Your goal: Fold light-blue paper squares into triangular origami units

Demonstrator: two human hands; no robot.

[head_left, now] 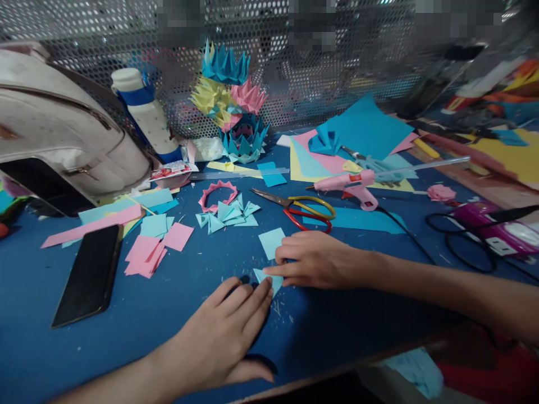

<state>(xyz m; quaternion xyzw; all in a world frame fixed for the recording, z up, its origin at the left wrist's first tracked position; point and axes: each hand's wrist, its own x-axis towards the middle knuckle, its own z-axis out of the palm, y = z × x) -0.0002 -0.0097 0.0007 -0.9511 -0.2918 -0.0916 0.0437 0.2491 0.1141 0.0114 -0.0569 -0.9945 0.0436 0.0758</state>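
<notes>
A small folded light blue paper piece (277, 284) lies on the blue table with fingertips of both hands on it. My left hand (236, 320) reaches in from the lower left, fingers stretched out flat, fingertips on the paper and thumb apart. From the right comes my right hand (314, 259), its index finger straight and pressing the paper's upper edge. Its other fingers are bent, and the thumb is hidden. Just beyond them is an unfolded light blue square (272, 242). Farther back lie folded light blue pieces (231, 214) beside a pink paper ring (218, 194).
Scissors (290, 202) and a pink glue gun (353, 185) lie beyond my right hand. Pink squares (145, 255) and a black phone (88, 275) are at left. Behind stand a bottle (143, 112), a backpack (63, 112) and paper crowns (244, 140) against a perforated metal panel.
</notes>
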